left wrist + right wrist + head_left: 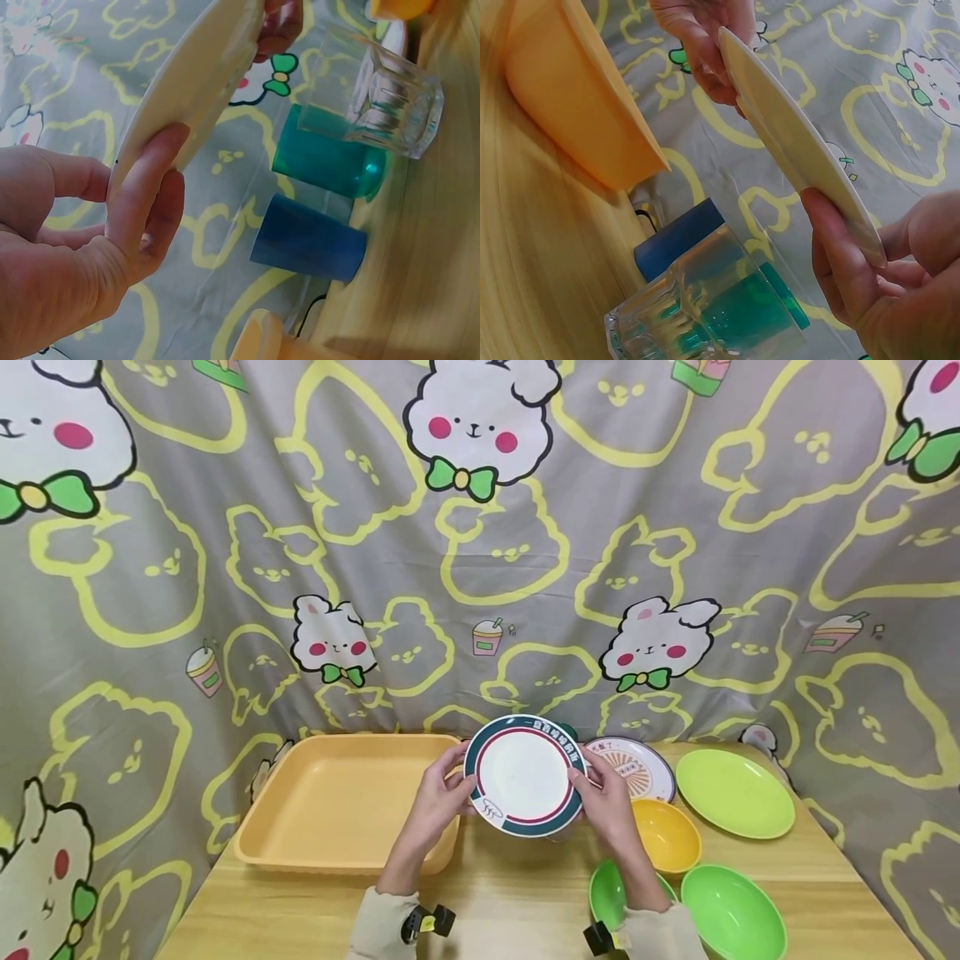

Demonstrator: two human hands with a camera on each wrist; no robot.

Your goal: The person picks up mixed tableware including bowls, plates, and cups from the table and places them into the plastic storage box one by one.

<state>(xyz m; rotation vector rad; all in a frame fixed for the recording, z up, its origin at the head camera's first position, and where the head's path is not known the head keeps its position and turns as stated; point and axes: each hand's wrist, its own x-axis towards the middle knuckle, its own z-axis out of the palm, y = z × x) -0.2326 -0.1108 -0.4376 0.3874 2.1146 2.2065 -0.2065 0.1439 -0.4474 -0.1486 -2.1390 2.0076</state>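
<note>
A round white plate (523,775) with a dark green rim and a red ring is held up above the table, its face tilted toward me in the head view. My left hand (441,789) pinches its left edge, thumb on the front and fingers behind. At the opposite edge my right hand (606,793) grips it the same way. Both wrist views show the plate's pale underside, with the left fingers (154,172) and the right fingers (836,255) beneath it. Behind and below the plate stand a clear glass (697,307), a green cup (322,154) and a blue cup (307,238).
An orange-yellow tray (345,802) lies on the wooden table (510,902) at left. On the right are a patterned plate (645,768), a lime oval plate (735,793), a yellow bowl (667,835) and two green bowls (735,910). A patterned curtain (480,568) hangs behind.
</note>
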